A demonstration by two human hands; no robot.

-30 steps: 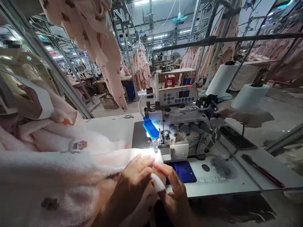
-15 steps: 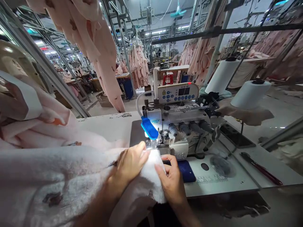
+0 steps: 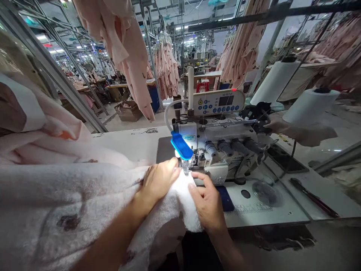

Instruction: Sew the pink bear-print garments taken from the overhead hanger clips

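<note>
A white fleecy fabric with brown spots spreads across the left of the machine table and hangs over its front edge. My left hand is closed on this fabric just left of the needle area. On the other side, my right hand pinches the fabric's right edge between thumb and fingers. Directly beyond both hands stands a white overlock sewing machine with a blue eye guard over its presser foot. The fabric's far edge lies right by the foot; whether it is under it I cannot tell.
Scissors or snips with dark red handles lie on the table at right. Two white thread cones stand behind the machine. Pink garments hang at upper left. A control panel tops the machine, and a cardboard box sits on the floor.
The view has tilted down and shifted slightly left. Both hands still hold the fabric, whose edge between them is now folded and bunched rather than flat near the presser foot.
</note>
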